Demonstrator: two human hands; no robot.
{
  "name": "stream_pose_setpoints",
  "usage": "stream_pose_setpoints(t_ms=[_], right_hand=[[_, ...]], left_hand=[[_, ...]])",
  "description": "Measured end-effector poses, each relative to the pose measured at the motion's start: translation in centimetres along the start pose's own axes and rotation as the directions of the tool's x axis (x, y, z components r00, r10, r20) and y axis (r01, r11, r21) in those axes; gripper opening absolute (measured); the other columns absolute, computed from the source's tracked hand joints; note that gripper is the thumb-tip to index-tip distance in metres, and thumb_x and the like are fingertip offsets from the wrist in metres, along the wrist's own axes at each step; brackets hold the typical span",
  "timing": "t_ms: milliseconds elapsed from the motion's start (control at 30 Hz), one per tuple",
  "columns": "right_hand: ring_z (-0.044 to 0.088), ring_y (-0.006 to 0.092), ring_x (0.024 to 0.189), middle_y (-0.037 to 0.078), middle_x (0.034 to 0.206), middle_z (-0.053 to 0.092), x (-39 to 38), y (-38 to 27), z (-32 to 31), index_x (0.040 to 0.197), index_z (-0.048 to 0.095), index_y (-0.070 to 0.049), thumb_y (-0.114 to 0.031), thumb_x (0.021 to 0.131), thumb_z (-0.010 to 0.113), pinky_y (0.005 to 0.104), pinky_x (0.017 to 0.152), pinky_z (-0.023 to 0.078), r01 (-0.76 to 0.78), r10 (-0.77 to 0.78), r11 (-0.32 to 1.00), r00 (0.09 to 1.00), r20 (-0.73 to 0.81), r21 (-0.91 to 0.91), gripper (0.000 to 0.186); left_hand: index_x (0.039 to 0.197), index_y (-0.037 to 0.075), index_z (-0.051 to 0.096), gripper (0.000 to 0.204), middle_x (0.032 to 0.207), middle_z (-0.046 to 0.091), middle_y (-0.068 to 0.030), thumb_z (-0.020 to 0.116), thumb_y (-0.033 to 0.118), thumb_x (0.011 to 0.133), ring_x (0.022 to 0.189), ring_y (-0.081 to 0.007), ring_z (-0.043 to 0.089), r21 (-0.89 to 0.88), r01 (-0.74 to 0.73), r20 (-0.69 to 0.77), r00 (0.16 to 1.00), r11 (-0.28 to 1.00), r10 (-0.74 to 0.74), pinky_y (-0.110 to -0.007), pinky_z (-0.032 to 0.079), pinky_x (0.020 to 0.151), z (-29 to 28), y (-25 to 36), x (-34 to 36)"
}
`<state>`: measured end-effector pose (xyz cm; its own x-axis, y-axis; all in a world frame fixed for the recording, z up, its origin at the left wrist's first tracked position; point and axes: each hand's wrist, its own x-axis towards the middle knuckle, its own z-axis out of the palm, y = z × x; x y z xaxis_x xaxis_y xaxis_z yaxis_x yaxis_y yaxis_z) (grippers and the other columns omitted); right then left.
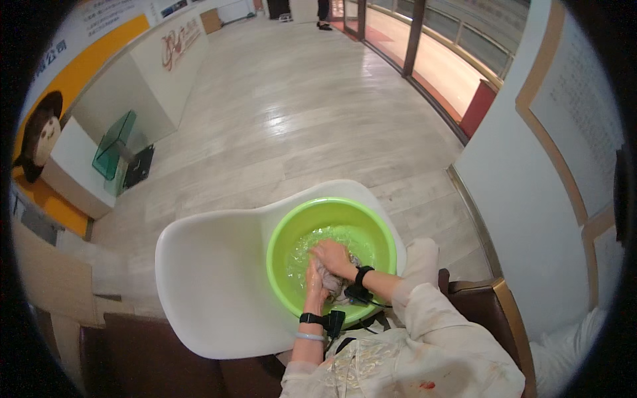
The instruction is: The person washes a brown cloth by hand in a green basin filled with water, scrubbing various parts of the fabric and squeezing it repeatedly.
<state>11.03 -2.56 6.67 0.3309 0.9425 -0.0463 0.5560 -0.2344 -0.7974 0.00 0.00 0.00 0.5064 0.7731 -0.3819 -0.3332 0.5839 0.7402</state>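
A pale, wet cloth [331, 282] is bunched in a bright green plastic basin [281, 232] of water, which stands on the right part of a white moulded plastic chair [202, 272]. My left hand [314, 285] holds the cloth from the left, low in the basin. My right hand [334, 257] comes over it from the right, fingers curled onto the cloth near my left hand. Part of the cloth is hidden under my hands and wrist straps.
Brown padded seating [479, 305] surrounds my near side. A white counter [159, 93] and green glass stand [113, 142] are at left, a white wall [511, 199] and glass doors [415, 46] at right. Another person's legs [323, 16] show far back on the wooden floor [279, 132].
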Motion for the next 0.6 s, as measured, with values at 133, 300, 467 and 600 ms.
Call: stream_pose_setpoints(t_ms=[133, 300, 467, 600], right_hand=[[0.058, 0.0346, 0.072, 0.014, 0.076, 0.058, -14.1, 3.2, -3.1, 0.083, 0.06, -0.008, -0.027, 0.081, 0.053, 0.0464, 0.054, 0.046, 0.38, -0.438, 0.874, 0.886, -0.15, -0.303, 0.02], [0.059, 0.0329, 0.083, 0.016, 0.095, 0.062, -8.8, 8.1, -5.0, 0.09, 0.063, -0.009, -0.031, 0.086, 0.05, 0.0436, 0.07, 0.046, 0.142, -0.132, 0.931, 0.99, 0.052, -0.338, 0.026], [0.058, 0.0316, 0.076, 0.014, 0.083, 0.059, -10.7, 3.4, -2.9, 0.09, 0.059, -0.007, -0.024, 0.085, 0.051, 0.0426, 0.065, 0.046, 0.399, -0.434, 0.869, 0.899, -0.064, -0.293, 0.02], [0.058, 0.0319, 0.074, 0.013, 0.08, 0.057, -11.4, 6.3, -2.2, 0.093, 0.059, -0.008, -0.024, 0.083, 0.052, 0.0435, 0.061, 0.046, 0.39, -0.42, 0.855, 0.907, -0.015, -0.343, 0.02]], left_hand=[[0.119, 0.004, 0.047, 0.054, 0.113, 0.055, -0.0123, 0.035, 0.05, 0.094, 0.102, -0.0266, 0.055, -0.403, 0.151, 0.108, 0.987, 0.902, -0.117, -0.042, 0.047, 0.085, -0.3, -16.4, -4.8], [0.123, 0.002, 0.046, 0.055, 0.118, 0.054, -0.0125, 0.034, 0.048, 0.094, 0.105, -0.0265, 0.055, -0.199, 0.252, 0.06, 0.968, 0.947, -0.245, -0.041, 0.048, 0.086, 5.0, -11.8, -4.6], [0.121, 0.005, 0.047, 0.048, 0.117, 0.055, -0.0125, 0.034, 0.044, 0.096, 0.102, -0.0254, 0.055, -0.263, 0.092, 0.057, 0.995, 0.96, -0.08, -0.04, 0.049, 0.085, 4.1, -7.5, -5.6], [0.12, 0.005, 0.048, 0.046, 0.116, 0.055, -0.0116, 0.034, 0.042, 0.096, 0.104, -0.0248, 0.055, -0.196, 0.111, -0.06, 0.99, 0.974, -0.124, -0.04, 0.048, 0.086, 5.0, -9.4, -6.7]])
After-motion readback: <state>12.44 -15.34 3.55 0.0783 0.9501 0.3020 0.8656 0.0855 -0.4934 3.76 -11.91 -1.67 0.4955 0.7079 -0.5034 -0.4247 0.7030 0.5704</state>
